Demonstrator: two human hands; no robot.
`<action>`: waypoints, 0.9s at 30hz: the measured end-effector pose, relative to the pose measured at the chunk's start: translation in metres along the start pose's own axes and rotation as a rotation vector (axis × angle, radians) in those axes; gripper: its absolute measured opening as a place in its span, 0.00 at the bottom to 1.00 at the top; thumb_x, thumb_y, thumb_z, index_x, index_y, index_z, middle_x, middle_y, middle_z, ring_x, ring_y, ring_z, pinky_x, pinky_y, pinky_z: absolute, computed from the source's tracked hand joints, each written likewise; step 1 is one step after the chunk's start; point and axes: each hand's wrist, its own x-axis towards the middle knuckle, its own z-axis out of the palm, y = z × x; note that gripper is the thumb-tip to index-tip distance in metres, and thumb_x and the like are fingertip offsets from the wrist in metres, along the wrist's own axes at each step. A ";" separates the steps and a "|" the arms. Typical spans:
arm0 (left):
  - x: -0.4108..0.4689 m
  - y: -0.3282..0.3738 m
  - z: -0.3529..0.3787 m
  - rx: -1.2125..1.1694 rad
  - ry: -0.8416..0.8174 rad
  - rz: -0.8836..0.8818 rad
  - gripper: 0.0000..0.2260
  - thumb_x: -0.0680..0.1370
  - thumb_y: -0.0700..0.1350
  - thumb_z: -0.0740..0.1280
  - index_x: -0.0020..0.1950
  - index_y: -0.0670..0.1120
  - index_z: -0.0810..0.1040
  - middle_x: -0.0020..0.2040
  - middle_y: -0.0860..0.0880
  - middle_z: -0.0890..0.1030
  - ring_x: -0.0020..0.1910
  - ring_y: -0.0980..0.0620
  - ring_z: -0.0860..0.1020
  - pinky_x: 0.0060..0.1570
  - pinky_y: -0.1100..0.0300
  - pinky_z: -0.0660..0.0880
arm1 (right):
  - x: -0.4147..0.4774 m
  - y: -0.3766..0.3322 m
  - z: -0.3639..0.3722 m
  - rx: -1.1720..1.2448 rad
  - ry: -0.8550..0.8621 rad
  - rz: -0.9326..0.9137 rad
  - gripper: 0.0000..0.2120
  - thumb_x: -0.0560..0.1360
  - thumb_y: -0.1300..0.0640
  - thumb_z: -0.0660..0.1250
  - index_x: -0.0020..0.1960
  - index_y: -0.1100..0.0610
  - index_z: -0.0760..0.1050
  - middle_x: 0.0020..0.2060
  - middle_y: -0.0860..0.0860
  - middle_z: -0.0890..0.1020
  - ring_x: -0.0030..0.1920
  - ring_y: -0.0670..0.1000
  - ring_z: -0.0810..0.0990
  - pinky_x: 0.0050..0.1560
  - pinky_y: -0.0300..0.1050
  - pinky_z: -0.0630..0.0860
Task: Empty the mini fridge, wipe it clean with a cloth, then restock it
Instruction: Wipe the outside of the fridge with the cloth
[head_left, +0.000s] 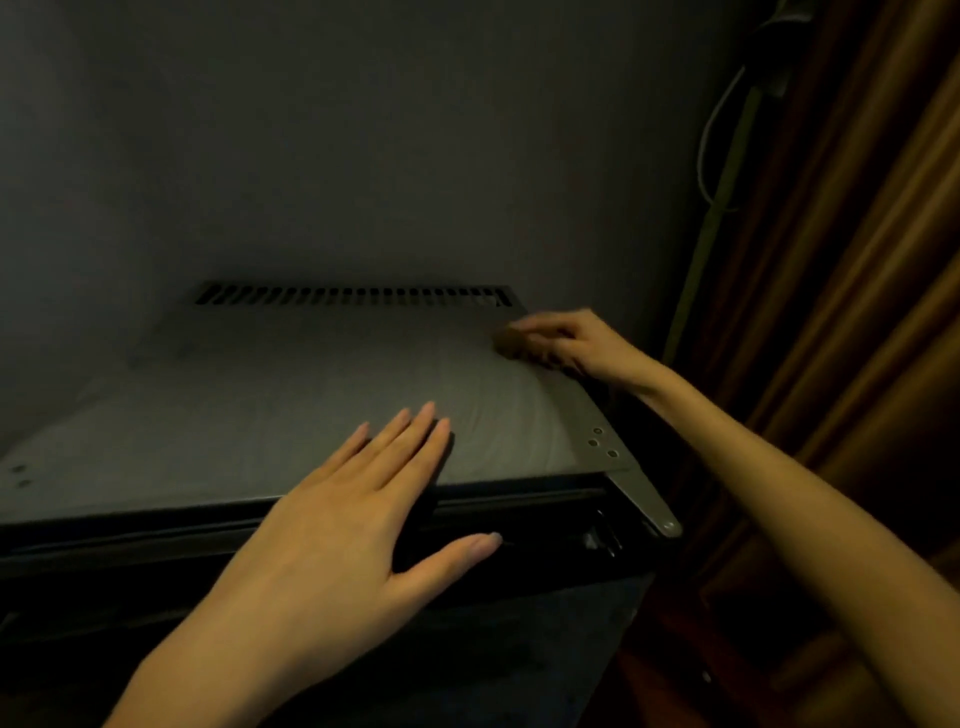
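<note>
I look down on the grey top of the mini fridge (260, 415), with a slotted vent (353, 296) along its back edge. My left hand (353, 514) lies flat with straight fingers on the front edge of the top. My right hand (566, 343) is at the back right corner, its fingers curled round a small brownish cloth or pad (506, 343) that rests on the top. The light is dim and the cloth is blurred. The fridge's inside is hidden from this angle.
A metal hinge plate (639, 493) sticks out at the front right corner. A grey wall stands behind the fridge. Brown wooden panels (857, 260) and a hanging cable (711, 135) are on the right.
</note>
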 end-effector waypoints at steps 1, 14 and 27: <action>0.001 0.001 0.000 0.002 -0.001 -0.019 0.39 0.62 0.78 0.31 0.71 0.67 0.30 0.69 0.71 0.28 0.63 0.74 0.24 0.61 0.75 0.24 | 0.028 0.012 -0.001 -0.015 -0.001 0.021 0.15 0.80 0.64 0.61 0.64 0.53 0.75 0.57 0.57 0.81 0.53 0.54 0.81 0.55 0.43 0.78; 0.011 -0.007 -0.003 -0.084 0.040 -0.135 0.41 0.62 0.78 0.37 0.75 0.68 0.43 0.73 0.71 0.39 0.64 0.79 0.33 0.60 0.81 0.33 | 0.102 0.034 0.006 -0.093 -0.038 -0.045 0.15 0.81 0.66 0.57 0.64 0.58 0.77 0.65 0.51 0.76 0.66 0.50 0.73 0.67 0.38 0.66; 0.013 -0.011 -0.003 -0.083 0.038 -0.202 0.37 0.60 0.78 0.35 0.69 0.74 0.40 0.67 0.78 0.37 0.61 0.78 0.29 0.53 0.86 0.36 | -0.084 -0.049 0.006 0.197 -0.370 -0.317 0.15 0.74 0.72 0.66 0.61 0.68 0.76 0.63 0.54 0.79 0.62 0.47 0.78 0.61 0.36 0.72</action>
